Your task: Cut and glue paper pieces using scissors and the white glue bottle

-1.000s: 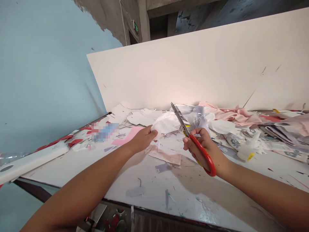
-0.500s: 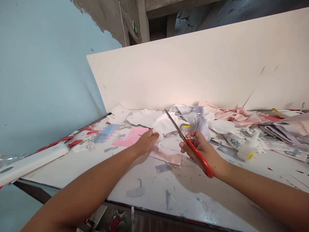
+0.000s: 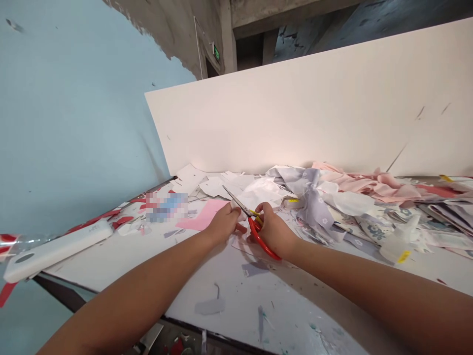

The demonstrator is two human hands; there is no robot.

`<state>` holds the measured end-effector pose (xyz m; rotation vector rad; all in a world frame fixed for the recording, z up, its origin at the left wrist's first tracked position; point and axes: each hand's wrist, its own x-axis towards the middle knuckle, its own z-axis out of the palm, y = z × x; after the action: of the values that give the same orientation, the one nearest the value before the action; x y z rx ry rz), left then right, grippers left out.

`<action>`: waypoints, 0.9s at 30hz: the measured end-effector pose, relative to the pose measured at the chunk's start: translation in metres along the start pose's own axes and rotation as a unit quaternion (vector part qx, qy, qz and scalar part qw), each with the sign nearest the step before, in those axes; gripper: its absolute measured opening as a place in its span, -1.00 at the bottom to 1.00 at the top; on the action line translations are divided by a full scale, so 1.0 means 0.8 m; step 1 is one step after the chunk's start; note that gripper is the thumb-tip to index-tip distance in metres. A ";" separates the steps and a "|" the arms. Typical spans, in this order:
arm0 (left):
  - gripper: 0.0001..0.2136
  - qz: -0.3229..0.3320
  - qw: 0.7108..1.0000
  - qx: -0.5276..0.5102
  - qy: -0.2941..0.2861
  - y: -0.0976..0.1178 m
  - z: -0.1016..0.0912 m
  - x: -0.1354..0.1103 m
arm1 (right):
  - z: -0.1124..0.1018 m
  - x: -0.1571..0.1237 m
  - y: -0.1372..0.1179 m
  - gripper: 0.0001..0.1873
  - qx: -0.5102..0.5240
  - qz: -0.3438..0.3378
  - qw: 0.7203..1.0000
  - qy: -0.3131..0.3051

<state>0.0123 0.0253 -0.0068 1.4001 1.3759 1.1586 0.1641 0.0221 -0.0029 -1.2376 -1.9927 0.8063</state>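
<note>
My right hand (image 3: 276,230) is closed round the red-handled scissors (image 3: 261,241), fingers in the loops. Their blades point up and to the left, passing just above my left hand (image 3: 223,223). That hand pinches a small white scrap (image 3: 241,214), mostly hidden by the fingers and blades; whether it is paper or thin cloth I cannot tell. A pink sheet (image 3: 204,215) lies just left of my left hand. Below both hands a grey scrap (image 3: 254,269) rests on the white tabletop (image 3: 177,296).
A white panel (image 3: 295,118) stands along the table's back. At right lie pink cloth (image 3: 373,185), lilac cloth (image 3: 314,202) and a translucent squeeze bottle (image 3: 397,246). White offcuts (image 3: 190,178) cover the back left. A long white device (image 3: 59,250) sits at the left edge.
My right hand has moved left with the scissors, bringing the blades up to my left hand. The white scrap is now more hidden. The view has shifted slightly.
</note>
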 end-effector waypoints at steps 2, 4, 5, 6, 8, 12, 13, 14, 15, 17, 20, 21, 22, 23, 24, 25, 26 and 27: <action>-0.80 0.004 1.000 -0.016 -0.004 0.002 0.000 -0.001 | 0.003 0.002 0.000 -0.57 -0.011 -0.013 1.000 0.010; -0.79 -0.003 1.000 -0.026 0.000 0.001 -0.001 0.000 | 0.003 0.005 0.001 -0.59 -0.012 -0.015 1.000 0.020; -0.79 -0.009 1.000 -0.028 0.006 0.000 -0.002 0.002 | 0.001 0.007 0.002 -0.59 -0.011 -0.012 1.000 0.026; -0.78 -0.014 0.999 -0.027 0.011 -0.002 -0.002 0.004 | -0.003 0.010 0.004 -0.58 -0.011 -0.010 0.999 0.034; -0.76 -0.018 0.999 -0.025 0.015 -0.006 -0.004 0.007 | -0.014 0.016 0.010 -0.60 -0.011 -0.005 0.998 0.057; -0.76 -0.023 0.999 -0.022 0.010 -0.009 -0.006 0.008 | -0.053 0.032 0.031 -0.65 -0.018 0.022 0.994 0.106; -0.76 -0.023 0.999 -0.022 0.008 -0.008 -0.006 0.007 | -0.065 0.035 0.036 -0.66 -0.023 0.031 0.993 0.110; -0.76 -0.021 1.000 -0.021 0.008 -0.006 -0.007 0.006 | -0.076 0.037 0.041 -0.66 -0.028 0.041 0.993 0.109; -0.76 -0.018 1.000 -0.021 0.009 -0.005 -0.007 0.005 | -0.086 0.037 0.046 -0.63 -0.035 0.050 0.993 0.106; -0.76 -0.008 1.000 -0.023 0.014 -0.001 -0.006 0.002 | -0.103 0.034 0.052 -0.52 -0.048 0.065 0.992 0.099; -0.74 0.001 1.000 -0.026 0.016 0.004 -0.005 -0.001 | -0.116 0.018 0.054 -0.36 -0.122 0.062 0.988 0.074; -0.73 0.005 1.000 -0.024 0.017 0.005 -0.004 -0.003 | -0.117 0.010 0.054 -0.33 -0.160 0.047 0.984 0.059; -0.73 0.012 1.000 -0.021 0.019 0.007 -0.004 -0.004 | -0.117 0.003 0.052 -0.32 -0.195 0.025 0.979 0.049; -0.73 0.025 0.999 -0.015 0.024 0.009 -0.003 -0.006 | -0.116 -0.004 0.051 -0.32 -0.226 0.003 0.973 0.041; -0.73 0.041 0.999 -0.009 0.031 0.012 -0.002 -0.009 | -0.114 -0.011 0.048 -0.32 -0.252 -0.013 0.967 0.036; -0.74 0.059 0.998 -0.002 0.038 0.014 -0.001 -0.011 | -0.111 -0.018 0.045 -0.33 -0.274 -0.022 0.961 0.034; -0.75 0.077 0.996 0.002 0.043 0.017 0.000 -0.014 | -0.109 -0.024 0.041 -0.34 -0.292 -0.023 0.956 0.032; -0.75 0.095 0.994 0.001 0.045 0.019 0.001 -0.018 | -0.107 -0.029 0.036 -0.35 -0.303 -0.020 0.952 0.031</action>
<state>0.0169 0.0105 0.0072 1.5235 1.3265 1.3579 0.2541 0.0253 0.0214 -1.5195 -2.2857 0.1168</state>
